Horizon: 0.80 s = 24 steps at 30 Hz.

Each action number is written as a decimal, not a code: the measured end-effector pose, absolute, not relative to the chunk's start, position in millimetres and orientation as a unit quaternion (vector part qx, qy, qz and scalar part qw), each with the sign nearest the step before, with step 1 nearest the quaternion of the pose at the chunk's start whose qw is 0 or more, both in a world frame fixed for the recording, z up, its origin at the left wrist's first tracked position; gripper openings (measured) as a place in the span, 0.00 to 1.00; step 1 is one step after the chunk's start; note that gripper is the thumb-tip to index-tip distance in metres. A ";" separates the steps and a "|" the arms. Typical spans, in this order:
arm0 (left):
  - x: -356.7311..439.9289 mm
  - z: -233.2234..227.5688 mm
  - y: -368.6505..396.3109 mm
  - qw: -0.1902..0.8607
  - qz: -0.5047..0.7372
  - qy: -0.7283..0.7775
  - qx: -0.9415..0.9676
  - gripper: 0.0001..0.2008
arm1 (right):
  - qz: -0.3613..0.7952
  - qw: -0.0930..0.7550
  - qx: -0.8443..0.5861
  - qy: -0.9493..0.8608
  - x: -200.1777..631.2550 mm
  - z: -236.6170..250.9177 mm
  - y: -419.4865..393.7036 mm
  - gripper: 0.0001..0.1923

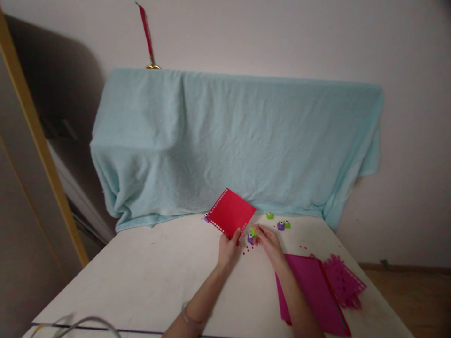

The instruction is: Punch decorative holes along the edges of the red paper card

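Observation:
My left hand (229,249) pinches the lower corner of a red square sheet of paper (233,212), thumb on top. Rows of small punched holes run along its left and lower edges, and a few show near the right corner. To the right, my right hand (268,241) has its fingers closed on a small green craft punch (252,231) beside the paper. Just below that sits a purple craft punch (250,239); whether my fingers also touch it I cannot tell. Small red paper bits (247,249) lie scattered under my hands.
At the back right are a green punch (269,215), a purple punch (280,226) and another green punch (287,224). One more purple punch (206,218) is partly behind the paper. Magenta sheets (310,286) and punched magenta pieces (343,281) lie right. A blue cloth (246,141) hangs behind.

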<state>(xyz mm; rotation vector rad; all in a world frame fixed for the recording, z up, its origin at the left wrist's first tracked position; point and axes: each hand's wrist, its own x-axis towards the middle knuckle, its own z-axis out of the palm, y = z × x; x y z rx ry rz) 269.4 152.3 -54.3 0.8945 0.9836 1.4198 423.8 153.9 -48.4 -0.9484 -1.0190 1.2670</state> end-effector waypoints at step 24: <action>270.8 -36.3 140.5 0.564 0.581 0.440 0.389 0.27 | 0.581 0.595 -0.405 -0.380 422.4 -36.0 148.6 0.18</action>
